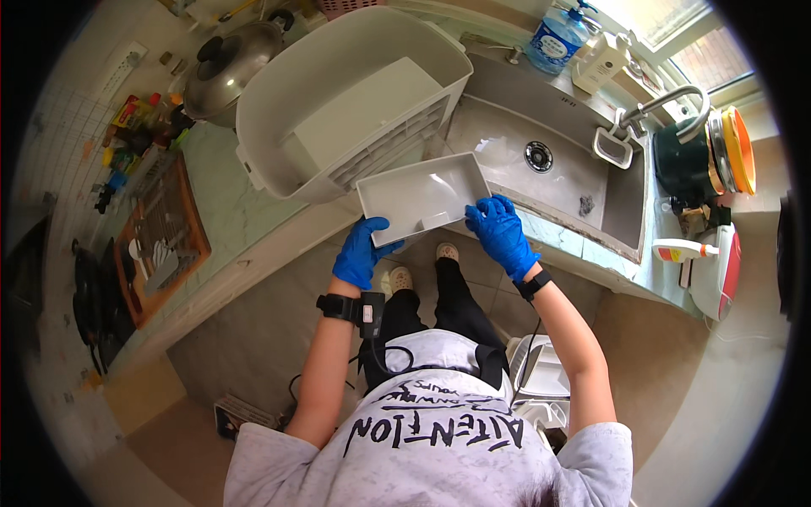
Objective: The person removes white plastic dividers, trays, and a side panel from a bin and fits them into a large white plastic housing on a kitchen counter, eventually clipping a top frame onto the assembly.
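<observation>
I hold a shallow, light grey rectangular plastic tray (422,196) in front of me, over the counter's front edge near the sink. My left hand (361,253), in a blue glove, is closed on the tray's near left corner. My right hand (502,233), gloved the same way, grips its right end. The tray's inside faces up and shows a small raised tab by the near wall. Just beyond it, a large grey plastic tub (269,127) rests tilted on the counter, with slots along its near side and a flat pale panel (372,110) inside.
A steel sink (486,135) with a drain and a curved faucet (676,95) lies to the right. Behind it stand a blue pump bottle (556,40) and a white bottle (600,63). A lidded pot (232,72) and a wooden rack (160,241) are left. White plastic parts (541,372) sit low at right.
</observation>
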`<state>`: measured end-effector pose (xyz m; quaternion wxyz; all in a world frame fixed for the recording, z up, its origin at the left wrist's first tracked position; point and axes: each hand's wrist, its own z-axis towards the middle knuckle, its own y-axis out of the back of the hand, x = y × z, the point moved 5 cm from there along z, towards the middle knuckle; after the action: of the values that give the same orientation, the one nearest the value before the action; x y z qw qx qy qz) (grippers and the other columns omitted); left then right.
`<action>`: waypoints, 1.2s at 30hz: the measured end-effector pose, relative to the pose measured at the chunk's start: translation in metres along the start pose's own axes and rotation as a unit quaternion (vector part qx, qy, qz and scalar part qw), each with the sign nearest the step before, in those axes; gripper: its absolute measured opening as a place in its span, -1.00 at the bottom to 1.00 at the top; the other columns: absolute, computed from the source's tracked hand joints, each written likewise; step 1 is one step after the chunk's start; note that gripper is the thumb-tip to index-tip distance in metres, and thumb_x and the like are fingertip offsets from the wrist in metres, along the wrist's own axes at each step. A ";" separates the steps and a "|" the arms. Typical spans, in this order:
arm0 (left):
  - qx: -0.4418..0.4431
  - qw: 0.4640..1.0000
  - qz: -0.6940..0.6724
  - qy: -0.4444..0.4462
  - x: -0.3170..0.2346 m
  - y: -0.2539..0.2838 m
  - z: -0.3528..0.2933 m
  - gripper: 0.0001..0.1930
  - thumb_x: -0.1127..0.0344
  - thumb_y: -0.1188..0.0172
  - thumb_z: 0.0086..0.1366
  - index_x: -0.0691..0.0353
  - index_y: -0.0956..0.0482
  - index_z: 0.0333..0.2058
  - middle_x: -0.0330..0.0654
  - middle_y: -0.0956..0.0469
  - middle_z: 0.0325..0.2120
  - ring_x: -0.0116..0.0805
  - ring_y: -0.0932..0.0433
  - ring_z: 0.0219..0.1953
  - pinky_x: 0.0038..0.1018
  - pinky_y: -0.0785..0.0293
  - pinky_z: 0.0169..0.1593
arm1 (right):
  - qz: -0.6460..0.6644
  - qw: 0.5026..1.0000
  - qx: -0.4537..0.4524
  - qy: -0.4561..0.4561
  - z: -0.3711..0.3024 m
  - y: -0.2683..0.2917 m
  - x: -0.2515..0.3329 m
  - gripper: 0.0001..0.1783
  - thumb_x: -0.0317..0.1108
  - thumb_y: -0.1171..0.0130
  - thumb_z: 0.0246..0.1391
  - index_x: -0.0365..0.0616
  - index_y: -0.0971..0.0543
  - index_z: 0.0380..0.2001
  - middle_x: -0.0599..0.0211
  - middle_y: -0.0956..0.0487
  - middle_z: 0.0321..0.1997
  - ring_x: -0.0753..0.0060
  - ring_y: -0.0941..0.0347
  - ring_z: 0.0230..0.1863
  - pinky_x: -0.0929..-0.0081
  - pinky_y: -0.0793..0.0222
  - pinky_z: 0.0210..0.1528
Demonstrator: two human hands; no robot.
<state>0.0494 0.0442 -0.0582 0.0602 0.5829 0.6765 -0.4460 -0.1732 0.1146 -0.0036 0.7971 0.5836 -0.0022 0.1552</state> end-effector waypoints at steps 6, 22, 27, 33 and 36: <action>0.001 0.997 -0.078 0.029 0.010 0.018 0.022 -0.66 0.31 -0.05 0.09 0.23 -0.35 -0.13 -0.05 -0.40 -0.17 -0.08 -0.42 -0.13 -0.21 -0.45 -0.11 | -0.007 0.997 0.001 0.078 0.034 -0.027 -0.015 -0.68 -0.51 0.01 -0.27 0.04 -0.46 -0.33 0.30 -0.34 -0.33 0.27 -0.31 -0.22 0.25 -0.14 0.04; -0.025 0.989 -0.146 0.001 0.000 0.000 0.017 -0.50 0.17 -0.10 0.14 0.19 -0.24 0.04 -0.15 -0.34 -0.06 -0.22 -0.36 -0.03 -0.23 -0.43 -0.04 | 0.101 0.980 0.090 0.148 0.071 -0.035 -0.036 -0.64 -0.52 0.00 -0.28 0.09 -0.50 -0.31 0.35 -0.36 -0.35 0.29 -0.32 -0.25 0.32 -0.17 -0.03; -0.047 0.983 -0.151 -0.097 0.004 0.011 0.032 -0.53 0.19 -0.07 0.17 0.23 -0.25 0.03 -0.12 -0.32 -0.05 -0.19 -0.34 -0.02 -0.23 -0.42 -0.04 | 0.094 0.979 0.054 0.171 0.084 -0.035 -0.041 -0.62 -0.51 0.00 -0.28 0.09 -0.49 -0.29 0.35 -0.36 -0.35 0.29 -0.32 -0.26 0.35 -0.17 -0.06; -0.103 0.945 -0.297 -0.086 0.003 0.016 0.038 -0.55 0.31 -0.04 0.20 0.45 -0.21 -0.01 0.15 -0.34 -0.11 -0.09 -0.34 -0.01 -0.40 -0.43 -0.03 | 0.104 0.987 -0.029 0.117 0.109 -0.047 -0.036 -0.73 -0.41 -0.07 -0.20 -0.02 -0.47 -0.30 0.31 -0.37 -0.34 0.25 -0.31 -0.24 0.37 -0.20 -0.12; -0.109 0.929 -0.346 -0.070 -0.004 0.006 0.031 -0.59 0.39 0.01 0.21 0.51 -0.20 -0.02 0.19 -0.31 -0.09 -0.08 -0.30 0.03 -0.48 -0.44 -0.05 | 0.142 0.988 -0.058 -0.013 0.117 -0.059 -0.044 -0.73 -0.36 -0.16 -0.21 -0.11 -0.45 -0.34 0.24 -0.37 -0.34 0.17 -0.31 -0.25 0.35 -0.23 -0.17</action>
<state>0.0422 0.0197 -0.0769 0.0127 0.2698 0.8746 -0.4025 -0.1794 -0.0208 -0.0290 0.7992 0.5324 -0.1040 0.2589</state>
